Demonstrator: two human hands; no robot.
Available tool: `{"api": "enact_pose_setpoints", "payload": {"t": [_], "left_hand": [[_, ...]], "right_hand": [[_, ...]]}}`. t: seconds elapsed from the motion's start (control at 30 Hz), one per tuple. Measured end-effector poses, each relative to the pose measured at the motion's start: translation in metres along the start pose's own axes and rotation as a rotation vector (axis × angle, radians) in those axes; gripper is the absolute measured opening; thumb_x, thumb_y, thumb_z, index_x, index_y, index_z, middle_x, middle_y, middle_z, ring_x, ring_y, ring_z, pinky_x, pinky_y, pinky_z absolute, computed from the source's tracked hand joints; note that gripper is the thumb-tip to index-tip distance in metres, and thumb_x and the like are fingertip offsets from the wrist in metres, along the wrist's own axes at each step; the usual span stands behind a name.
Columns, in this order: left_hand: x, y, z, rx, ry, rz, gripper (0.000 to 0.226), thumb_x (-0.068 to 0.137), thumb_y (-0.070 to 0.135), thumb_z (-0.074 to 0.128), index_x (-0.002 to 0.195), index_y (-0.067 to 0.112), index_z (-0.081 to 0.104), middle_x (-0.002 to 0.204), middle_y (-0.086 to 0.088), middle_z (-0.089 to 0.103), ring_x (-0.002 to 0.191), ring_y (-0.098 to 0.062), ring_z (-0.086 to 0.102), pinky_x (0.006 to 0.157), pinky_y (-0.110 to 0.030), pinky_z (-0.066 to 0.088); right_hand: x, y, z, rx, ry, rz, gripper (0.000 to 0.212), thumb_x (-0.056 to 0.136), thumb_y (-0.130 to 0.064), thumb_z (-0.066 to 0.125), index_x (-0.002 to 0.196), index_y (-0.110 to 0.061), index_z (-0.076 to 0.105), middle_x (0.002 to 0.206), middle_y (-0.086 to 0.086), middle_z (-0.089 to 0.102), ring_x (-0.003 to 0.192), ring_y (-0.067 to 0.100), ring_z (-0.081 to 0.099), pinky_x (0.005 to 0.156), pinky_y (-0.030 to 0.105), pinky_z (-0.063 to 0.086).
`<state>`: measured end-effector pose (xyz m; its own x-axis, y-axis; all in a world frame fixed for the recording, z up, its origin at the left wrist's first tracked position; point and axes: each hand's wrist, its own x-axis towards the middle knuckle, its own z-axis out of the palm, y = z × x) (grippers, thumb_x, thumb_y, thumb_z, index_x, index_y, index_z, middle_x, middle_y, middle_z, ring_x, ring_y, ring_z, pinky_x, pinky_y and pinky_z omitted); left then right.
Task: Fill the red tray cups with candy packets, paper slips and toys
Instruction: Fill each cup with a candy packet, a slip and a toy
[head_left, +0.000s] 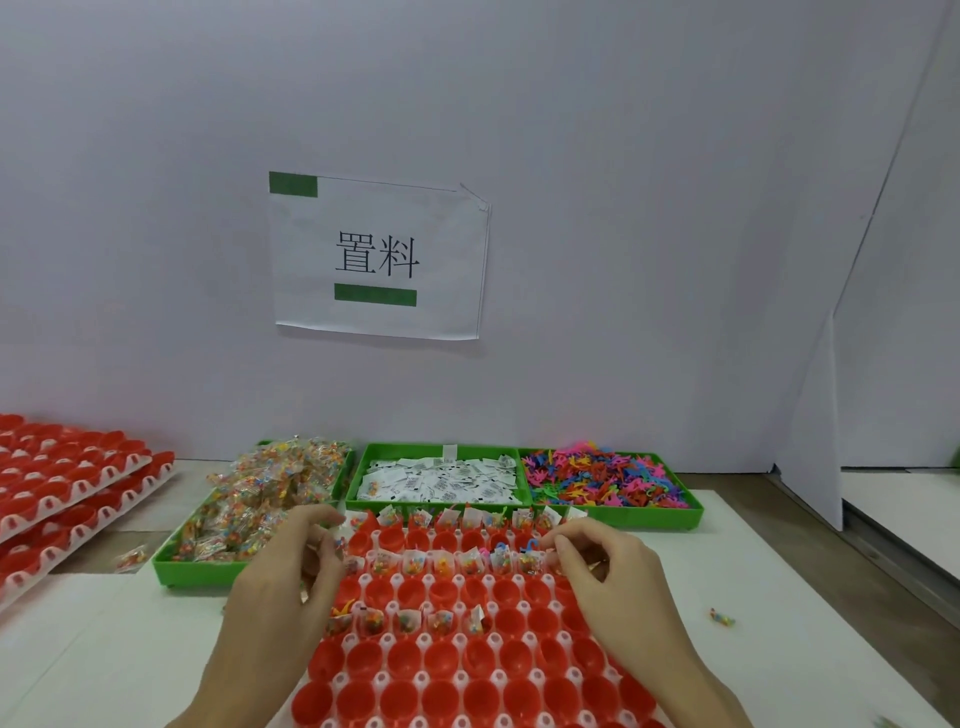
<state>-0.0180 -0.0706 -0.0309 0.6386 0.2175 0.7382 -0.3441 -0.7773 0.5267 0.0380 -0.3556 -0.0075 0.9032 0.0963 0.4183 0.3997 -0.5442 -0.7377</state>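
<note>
White counter (779, 561) carries the red cup tray (467, 670); left hand (280, 587) pinches candy packets (311, 558), right hand (608, 577) has curled fingers, its grip unclear.

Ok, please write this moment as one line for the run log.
left hand: holding candy packets | right hand: pinching something small | red tray: far cups filled, near cups empty

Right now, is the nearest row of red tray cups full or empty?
Empty: the nearest red plastic cups show only bare red insides, no packets, slips or toys.

Left hand (291, 566): fingers curled, tips pinched together, forearm reaching forward.
Right hand (605, 564): fingers curled likewise, thumb meeting fingertips.
</note>
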Motion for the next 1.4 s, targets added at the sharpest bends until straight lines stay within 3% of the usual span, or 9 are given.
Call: {"api": "enact_pose_setpoints", "payload": {"t": [0.17,0.27,0.47,0.83,1.0,1.13,1.2,1.27,1.4], "left_hand": [[-0.002,-0.004,0.002,0.074,-0.031,0.1,0.029,0.09,-0.005,0.068,0.102,0.021,0.064,0.077,0.02,0.058,0.066,-0.004,0.058,0.056,-0.021,0.048],[-0.002,0.0,0.002,0.099,-0.002,0.169,0.013,0.096,0.02,0.051,0.103,0.024,0.061,0.082,0.025,0.056,0.064,-0.005,0.055,0.053,-0.021,0.046],[-0.001,0.003,0.0,0.101,-0.013,0.175,0.025,0.093,0.03,0.042,0.099,0.021,0.065,0.088,0.032,0.052,0.062,-0.006,0.055,0.051,-0.018,0.045],[-0.001,0.005,-0.002,0.122,-0.041,0.149,0.029,0.093,0.031,0.041,0.096,0.019,0.067,0.085,0.03,0.053,0.044,0.0,0.049,0.048,-0.018,0.045],[-0.002,0.0,-0.001,0.13,-0.06,0.122,0.031,0.097,0.03,0.038,0.099,0.016,0.066,0.09,0.012,0.066,0.048,0.001,0.053,0.055,-0.022,0.049],[0.0,-0.003,-0.001,0.108,-0.056,0.122,0.026,0.103,0.028,0.047,0.105,0.011,0.067,0.094,0.008,0.063,0.057,-0.001,0.056,0.065,-0.011,0.045],[0.0,-0.004,-0.001,0.127,-0.066,0.116,0.009,0.102,0.017,0.061,0.107,0.011,0.066,0.094,0.008,0.062,0.062,-0.004,0.057,0.063,-0.01,0.043],[-0.001,-0.005,-0.001,0.135,-0.088,0.105,0.018,0.093,0.006,0.063,0.11,0.011,0.066,0.097,0.007,0.063,0.058,0.0,0.056,0.063,-0.013,0.044],[-0.002,-0.005,-0.002,0.132,-0.113,0.107,0.02,0.093,0.005,0.062,0.112,0.012,0.065,0.1,0.008,0.064,0.062,0.008,0.057,0.066,-0.013,0.046]], "right_hand": [[0.0,0.0,0.003,-0.016,-0.001,-0.01,0.027,0.098,-0.016,0.065,0.085,-0.038,0.073,0.081,-0.025,0.07,0.084,-0.003,0.065,0.07,0.011,0.049],[0.0,-0.001,0.003,-0.02,-0.011,-0.003,0.027,0.098,-0.016,0.065,0.085,-0.039,0.072,0.081,-0.027,0.07,0.085,-0.005,0.064,0.071,0.01,0.048],[0.0,-0.002,0.003,-0.016,-0.009,0.0,0.028,0.098,-0.015,0.065,0.085,-0.038,0.072,0.081,-0.026,0.07,0.084,-0.003,0.064,0.069,0.01,0.047],[0.0,0.0,0.001,0.0,0.017,0.0,0.027,0.099,-0.014,0.064,0.086,-0.037,0.072,0.08,-0.023,0.071,0.083,-0.002,0.067,0.071,0.011,0.05],[0.009,0.001,-0.003,-0.019,0.063,0.003,0.026,0.098,-0.013,0.062,0.093,-0.038,0.07,0.085,-0.023,0.07,0.079,-0.001,0.066,0.066,0.013,0.051],[0.053,0.015,-0.012,-0.183,0.055,0.014,0.022,0.099,-0.008,0.06,0.106,-0.026,0.07,0.096,-0.016,0.068,0.083,-0.004,0.062,0.071,0.003,0.045],[0.082,0.026,-0.017,-0.29,0.04,0.044,0.022,0.1,-0.005,0.057,0.112,-0.016,0.072,0.106,-0.004,0.072,0.09,0.005,0.063,0.083,0.01,0.046],[0.106,0.039,-0.022,-0.388,0.015,0.086,0.023,0.101,-0.004,0.056,0.115,-0.01,0.073,0.114,0.005,0.074,0.099,0.016,0.067,0.093,0.025,0.05],[0.132,0.067,-0.028,-0.561,-0.089,0.059,0.023,0.101,-0.007,0.057,0.116,-0.009,0.075,0.117,0.008,0.075,0.104,0.021,0.07,0.099,0.034,0.053]]}}
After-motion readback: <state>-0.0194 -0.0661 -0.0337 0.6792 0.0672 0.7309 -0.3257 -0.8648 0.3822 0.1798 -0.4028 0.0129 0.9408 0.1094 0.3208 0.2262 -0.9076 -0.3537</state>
